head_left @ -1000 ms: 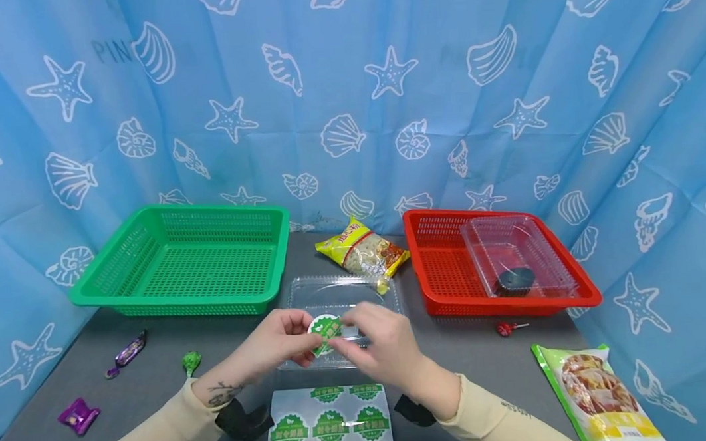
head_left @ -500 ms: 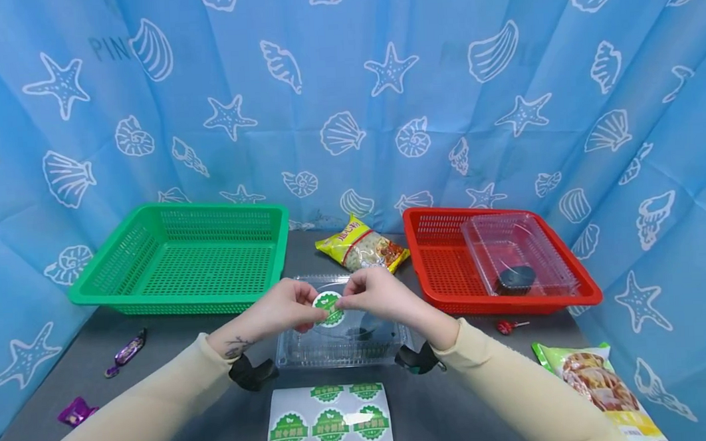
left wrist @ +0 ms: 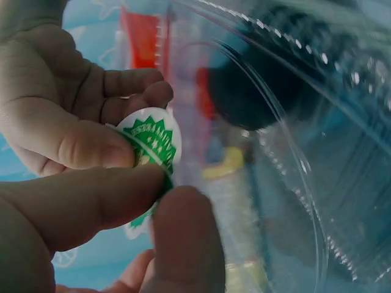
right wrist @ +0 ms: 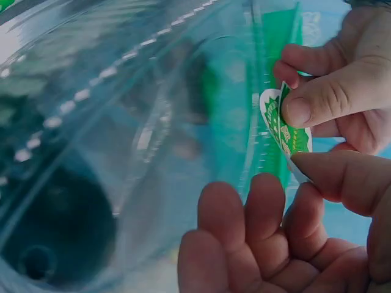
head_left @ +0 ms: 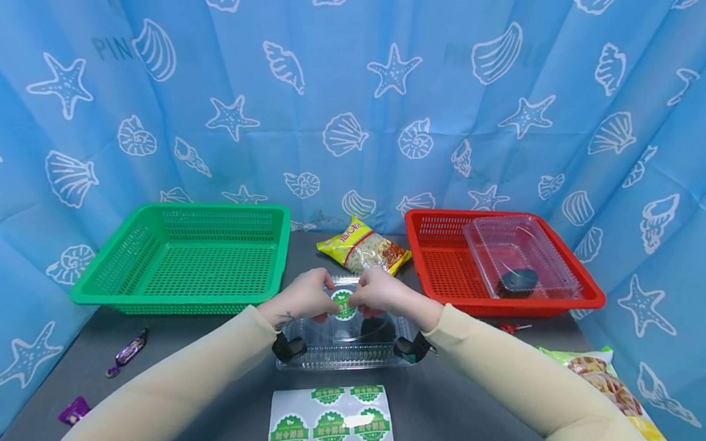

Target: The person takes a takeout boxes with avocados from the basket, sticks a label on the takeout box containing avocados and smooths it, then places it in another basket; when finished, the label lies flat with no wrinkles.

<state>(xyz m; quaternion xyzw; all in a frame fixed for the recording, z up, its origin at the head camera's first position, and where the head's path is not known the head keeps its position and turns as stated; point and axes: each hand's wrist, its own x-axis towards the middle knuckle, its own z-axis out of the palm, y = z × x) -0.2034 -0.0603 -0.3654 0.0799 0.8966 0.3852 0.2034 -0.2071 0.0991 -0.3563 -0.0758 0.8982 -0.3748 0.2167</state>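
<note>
My left hand [head_left: 306, 296] and my right hand [head_left: 386, 290] meet over a clear plastic clamshell box [head_left: 348, 357] on the table. Between them is a round green-and-white sticker [head_left: 343, 305], pinched by thumb and finger at its left and right edges. In the right wrist view the sticker [right wrist: 297, 139] is bent, with an edge lifted between the two hands. The left wrist view shows the near left thumb and finger on the sticker [left wrist: 149, 137] and the right hand behind it. Just in front of the box lies a sheet of matching stickers [head_left: 290, 400].
A green basket [head_left: 183, 302] stands at back left. In the red basket [head_left: 453, 305] at back right sits another clear box [head_left: 504, 239]. A yellow food bag [head_left: 363, 250] lies behind the box. Wrapped candies [head_left: 130, 352] lie left, a red lollipop [head_left: 508, 327] and green bag [head_left: 597, 374] right.
Both hands have moved forward and slightly right with the sticker, away from the sheet and over the box. The sticker now sits over the far half of the lid.
</note>
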